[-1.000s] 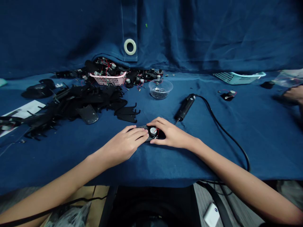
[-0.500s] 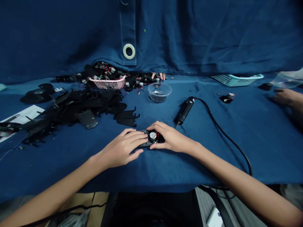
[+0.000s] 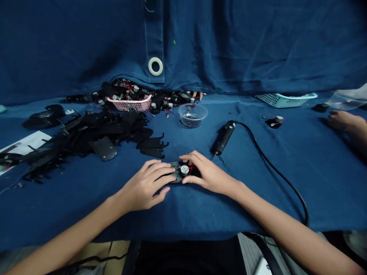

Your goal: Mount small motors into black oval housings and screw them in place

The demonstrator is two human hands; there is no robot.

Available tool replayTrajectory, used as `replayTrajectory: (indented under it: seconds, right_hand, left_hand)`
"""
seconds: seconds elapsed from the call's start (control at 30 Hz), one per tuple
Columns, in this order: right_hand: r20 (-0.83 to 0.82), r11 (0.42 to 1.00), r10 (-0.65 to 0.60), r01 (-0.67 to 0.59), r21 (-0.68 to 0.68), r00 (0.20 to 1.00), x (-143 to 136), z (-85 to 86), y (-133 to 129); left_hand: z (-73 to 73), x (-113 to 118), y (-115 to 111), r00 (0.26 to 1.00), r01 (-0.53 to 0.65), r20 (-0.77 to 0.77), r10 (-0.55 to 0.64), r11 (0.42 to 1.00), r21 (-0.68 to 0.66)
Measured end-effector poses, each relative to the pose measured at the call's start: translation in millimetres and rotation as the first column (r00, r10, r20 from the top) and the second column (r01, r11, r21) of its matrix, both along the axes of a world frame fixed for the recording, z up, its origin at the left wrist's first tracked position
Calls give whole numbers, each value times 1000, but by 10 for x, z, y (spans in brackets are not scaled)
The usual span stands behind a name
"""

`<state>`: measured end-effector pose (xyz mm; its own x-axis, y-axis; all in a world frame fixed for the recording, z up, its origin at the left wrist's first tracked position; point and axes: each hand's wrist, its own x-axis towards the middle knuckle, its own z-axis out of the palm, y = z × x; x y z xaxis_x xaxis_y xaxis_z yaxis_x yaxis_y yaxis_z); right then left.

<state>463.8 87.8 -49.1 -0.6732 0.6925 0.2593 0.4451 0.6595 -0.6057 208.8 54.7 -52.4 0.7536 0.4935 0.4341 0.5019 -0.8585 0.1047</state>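
blue cloth over the worktop, slightly creased; behind it a darker blue hanging curtain, stitched band, one pale ring set in it.

centre, near side of the worktop: one black housing, a shallow plastic shell lying flat with its inside facing up. one round silvery motor in it, thin red wire alongside.

left hand: fingers slightly spread, tips resting on the housing's left end, thumb held apart. right hand: fingers and thumb curved around the right end, pinching it from far and near edges.

beyond the right hand, one black electric screwdriver, ribbed barrel, thin bit, one dark cable looping right.

containers, three: one clear round bowl, small dark bits inside, too small to name; one pink lattice basket, heaped with wired parts; one pale teal lattice basket, contents cannot be told.

left: heap of black plastic parts, tangled, not countable; one rounded plate at its near edge; one white sheet.

right: one loose wired motor unit; another person's hand by the edge. more fingertips under the curtain.
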Motion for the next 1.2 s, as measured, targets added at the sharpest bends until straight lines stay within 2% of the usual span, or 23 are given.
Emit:
replayTrajectory:
  seconds: [0.2,0.47,0.77,0.97,1.2]
  right_hand:
    - [57,998,20,-24,62,998,-13,-5,6]
    - [28,998,31,-32,48,999,-33,-54,34]
    - [36,997,51,-53,59,998,-41,-61,49]
    - [46,997,18,-21,80,999,-31,-84,34]
    - [-20,1000,-3,3,-6,1000,-26,-52,5]
  left_hand:
    - [-112,-75,31,999,-18,32,14,994,104]
    - [-128,-65,68,993,25,-113,-17,997,71]
    - [-128,-42,58,999,7,-51,-5,999,40]
    - [-136,-44,50,999,11,-51,-9,1000,29]
    - [-136,-25,50,999,4,-42,-3,999,33]
